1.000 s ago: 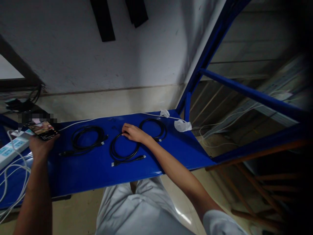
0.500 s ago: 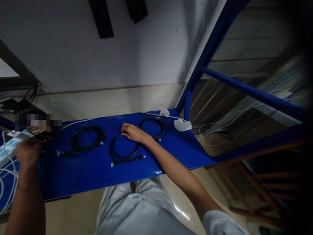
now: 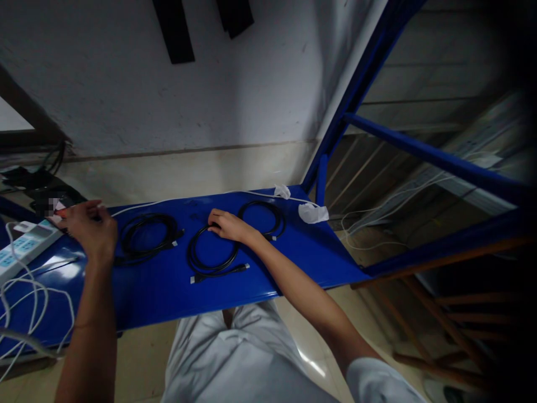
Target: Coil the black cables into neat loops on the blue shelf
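Note:
A coiled black cable [image 3: 193, 260] lies on the blue table [image 3: 159, 302], its two plug ends pointing toward the near edge. My right hand [image 3: 226, 225] has its fingers closed around the far side of that coil. To its left is another coiled black cable [image 3: 170, 224], and a third black coil [image 3: 282, 215] sits to the right, partly behind my right hand and forearm. Over the table's left part, my left hand [image 3: 93, 226] is raised with its fingers apart and nothing visible in it. Behind it, a dark flat object [image 3: 69, 193] is partly hidden and pixelated.
At left, a white power strip [image 3: 27, 249] lies beside tangled white cords [image 3: 37, 302]. Crumpled white tissue [image 3: 312, 213] rests at the right end by a white cable running along the back. A blue metal frame [image 3: 322, 182] rises there; a wooden chair [image 3: 444, 336] stands at right.
My left hand has moved right, away from beside the power strip, and its fingers have spread. The right hand stays on the middle coil.

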Demonstrator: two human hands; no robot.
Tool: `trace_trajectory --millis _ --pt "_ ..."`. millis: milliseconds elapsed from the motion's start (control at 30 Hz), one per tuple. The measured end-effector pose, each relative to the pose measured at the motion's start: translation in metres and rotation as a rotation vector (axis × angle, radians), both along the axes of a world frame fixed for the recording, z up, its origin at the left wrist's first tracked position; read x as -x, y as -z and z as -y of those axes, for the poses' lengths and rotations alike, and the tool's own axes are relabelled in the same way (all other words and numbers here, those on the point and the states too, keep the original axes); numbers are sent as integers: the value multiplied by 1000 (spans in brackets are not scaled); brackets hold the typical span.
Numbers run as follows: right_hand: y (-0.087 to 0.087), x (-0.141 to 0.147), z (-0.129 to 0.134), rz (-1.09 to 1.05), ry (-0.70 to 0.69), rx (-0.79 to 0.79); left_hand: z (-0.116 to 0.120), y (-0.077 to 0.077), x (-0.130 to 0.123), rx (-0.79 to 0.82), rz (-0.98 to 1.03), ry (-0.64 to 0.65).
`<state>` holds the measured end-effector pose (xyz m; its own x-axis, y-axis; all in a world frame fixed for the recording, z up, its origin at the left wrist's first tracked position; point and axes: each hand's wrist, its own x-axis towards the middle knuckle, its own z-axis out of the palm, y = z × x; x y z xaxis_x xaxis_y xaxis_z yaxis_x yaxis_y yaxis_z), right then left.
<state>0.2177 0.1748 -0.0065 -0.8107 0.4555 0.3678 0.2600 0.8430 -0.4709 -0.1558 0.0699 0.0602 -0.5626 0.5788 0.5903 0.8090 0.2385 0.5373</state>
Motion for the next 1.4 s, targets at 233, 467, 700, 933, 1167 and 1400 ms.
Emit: trace_trajectory --millis 233,467,700,933,1167,1400 --pt "1 1 -1 4 -10 -35 -48 8 -109 22 -19 536" --pt "4 3 -1 -34 -14 -43 -51 49 -169 207 -35 924" --pt "6 4 -2 -53 -40 -36 -42 75 -165 282 -106 939" --pt "4 2 -2 -45 -25 -37 -38 66 -164 288 -106 987" --pt "2 3 -3 -52 -25 -12 -39 66 -164 257 -73 994" --pt "-4 0 0 -23 7 -25 -39 65 -165 207 89 992"
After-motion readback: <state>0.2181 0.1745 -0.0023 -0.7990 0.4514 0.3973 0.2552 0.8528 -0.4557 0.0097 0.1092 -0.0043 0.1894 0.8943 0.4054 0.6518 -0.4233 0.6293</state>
